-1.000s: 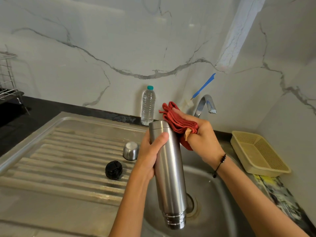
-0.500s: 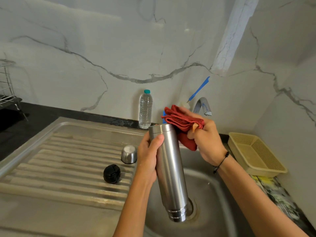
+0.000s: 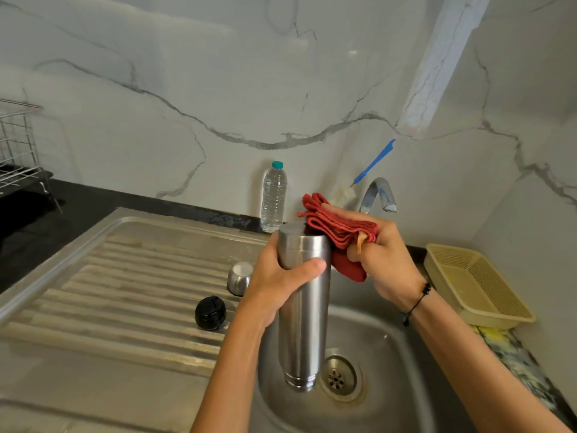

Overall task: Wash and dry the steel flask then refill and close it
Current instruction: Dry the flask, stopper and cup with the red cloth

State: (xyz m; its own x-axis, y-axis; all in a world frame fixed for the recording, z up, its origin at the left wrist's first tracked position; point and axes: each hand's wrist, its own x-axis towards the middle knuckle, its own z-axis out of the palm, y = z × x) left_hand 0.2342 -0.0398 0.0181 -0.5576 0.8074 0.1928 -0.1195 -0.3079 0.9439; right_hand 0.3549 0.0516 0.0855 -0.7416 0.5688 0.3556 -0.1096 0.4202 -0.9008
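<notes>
One steel flask (image 3: 304, 310) hangs over the sink (image 3: 390, 370) — left hand (image 3: 281, 276) wrapped round it, right hand (image 3: 381, 260) clutching one red cloth (image 3: 337, 231) against its top. Two caps at nine o'clock — steel cap (image 3: 239, 278), black stopper (image 3: 210, 313).

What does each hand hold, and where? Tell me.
Left hand grips the steel flask round its upper body, flask upside down. Right hand holds the folded red cloth against the flask's top end.

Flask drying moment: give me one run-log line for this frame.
stage: drying | left hand: grips flask, mouth down over sink | right hand: presses red cloth on flask | caps: on drainboard
</notes>
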